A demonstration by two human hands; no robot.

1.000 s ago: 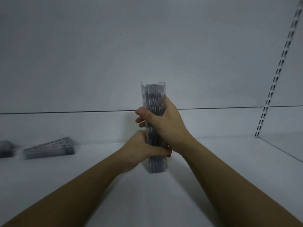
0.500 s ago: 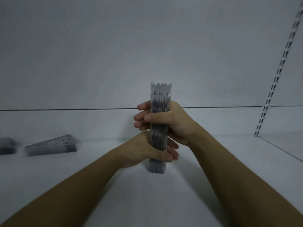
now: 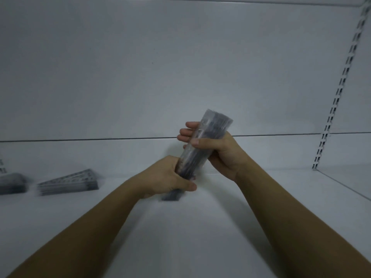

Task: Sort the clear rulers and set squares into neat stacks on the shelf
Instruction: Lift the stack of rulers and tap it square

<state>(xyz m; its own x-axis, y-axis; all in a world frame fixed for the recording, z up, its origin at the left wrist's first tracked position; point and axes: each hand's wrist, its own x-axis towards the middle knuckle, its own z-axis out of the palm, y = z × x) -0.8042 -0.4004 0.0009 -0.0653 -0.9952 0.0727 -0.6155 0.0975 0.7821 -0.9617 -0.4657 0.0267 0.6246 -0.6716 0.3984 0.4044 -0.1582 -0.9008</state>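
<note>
White shelf (image 3: 200,241) under the 2 hands: the left hand (image 3: 166,177) grips the low end of the tilted bundle of clear rulers (image 3: 202,145), the right hand (image 3: 220,153) its upper part. Best to level the ends first, then lay it flat near the set squares (image 3: 68,182), far left of the hands.

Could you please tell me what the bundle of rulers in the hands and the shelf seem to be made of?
The bundle of rulers: probably clear hard plastic, glossy; its edges look see-through with dark markings inside, though blur hides detail. The shelf: smooth matt white, perhaps painted metal or laminate; the look leaves it open.
</note>
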